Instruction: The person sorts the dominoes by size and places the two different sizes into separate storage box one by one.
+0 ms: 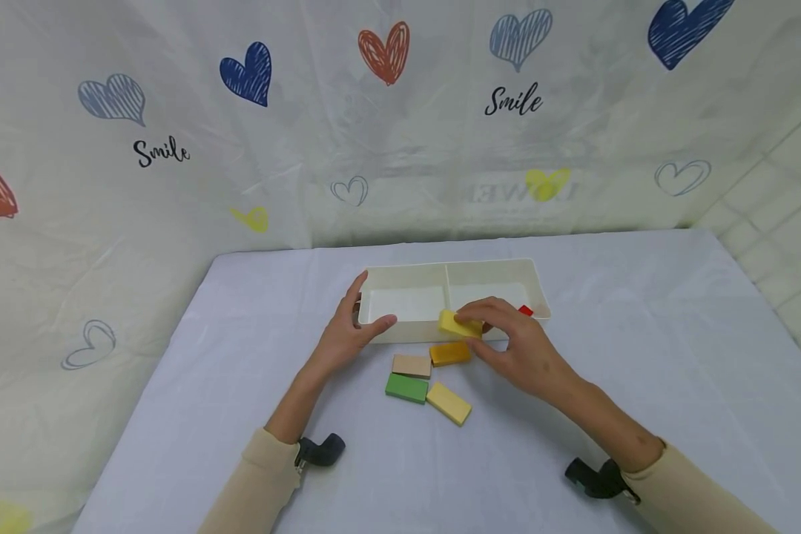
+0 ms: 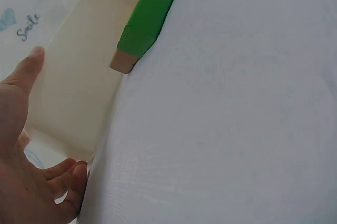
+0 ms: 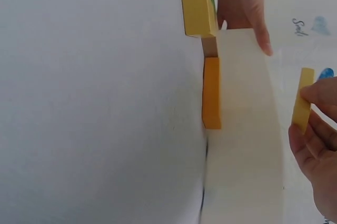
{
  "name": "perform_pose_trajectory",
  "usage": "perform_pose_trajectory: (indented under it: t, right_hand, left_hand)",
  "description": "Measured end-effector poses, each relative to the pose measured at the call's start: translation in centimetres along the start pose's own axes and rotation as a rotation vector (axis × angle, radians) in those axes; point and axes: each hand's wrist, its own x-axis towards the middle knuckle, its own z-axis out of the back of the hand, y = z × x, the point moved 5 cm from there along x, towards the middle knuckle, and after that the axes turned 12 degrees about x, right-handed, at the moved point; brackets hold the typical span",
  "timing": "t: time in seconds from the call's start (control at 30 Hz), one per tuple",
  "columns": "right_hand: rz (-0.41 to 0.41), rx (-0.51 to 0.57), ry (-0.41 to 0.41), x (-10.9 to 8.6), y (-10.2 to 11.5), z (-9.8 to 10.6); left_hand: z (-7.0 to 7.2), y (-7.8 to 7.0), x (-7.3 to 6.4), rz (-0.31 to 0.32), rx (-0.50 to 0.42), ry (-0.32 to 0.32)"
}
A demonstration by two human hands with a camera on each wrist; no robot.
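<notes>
A white two-compartment box (image 1: 400, 332) lies lengthwise on the table. My left hand (image 1: 344, 326) holds its left end, the thumb at the front wall and the fingers along the end. Over the front rim near the divider, my right hand (image 1: 521, 348) pinches a yellow block (image 1: 459, 325) between thumb and fingers; the right wrist view shows this block (image 3: 303, 100) clear of the box. In front of the box lie an orange block (image 1: 450, 354), a tan block (image 1: 411, 366), a green block (image 1: 406, 388) and a second yellow block (image 1: 449, 404).
A small red piece (image 1: 526, 310) shows in the box's right compartment, partly hidden by my right hand. A white cloth (image 1: 193, 415) covers the table. Behind it hangs a white curtain (image 1: 427, 148) printed with hearts and words.
</notes>
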Motion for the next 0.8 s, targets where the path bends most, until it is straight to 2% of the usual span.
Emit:
perform_pose_trajectory:
  t: [0.4, 0.8]
  right_hand:
    - [0.025, 0.018, -0.016, 1.0, -0.9, -0.3]
    - [-0.032, -0.011, -0.012, 2.0, -1.0, -0.5]
  left_hand:
    - [0.0, 0.1, 0.0, 0.004, -0.006, 0.002]
    - [0.0, 0.0, -0.1, 0.012, 0.001, -0.003]
